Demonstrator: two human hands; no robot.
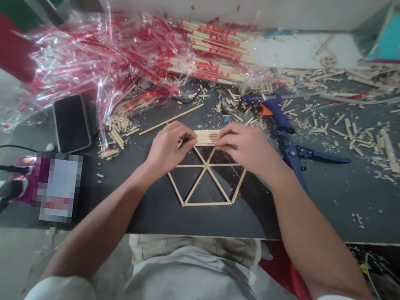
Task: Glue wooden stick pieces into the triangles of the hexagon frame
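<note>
A hexagonal frame of thin wooden sticks [206,165], with spokes meeting at its centre, lies flat on the dark table. Along its far side sits a row of short wooden sticks [206,137], laid side by side. My left hand [171,146] is closed at the left end of this row, thumb and finger pinching it. At the right end, my right hand [245,148] grips the same row with bent fingers. My fingers hide both ends of the row and part of the frame's upper corners.
Behind my right hand lies a blue glue gun [275,110], with blue cutters [295,156] nearer me. Plastic-wrapped chopsticks [209,69] and crumpled wrappers [117,54] fill the back. A phone [72,123] and purple power strip [30,179] are left; wood scraps [354,131] lie right.
</note>
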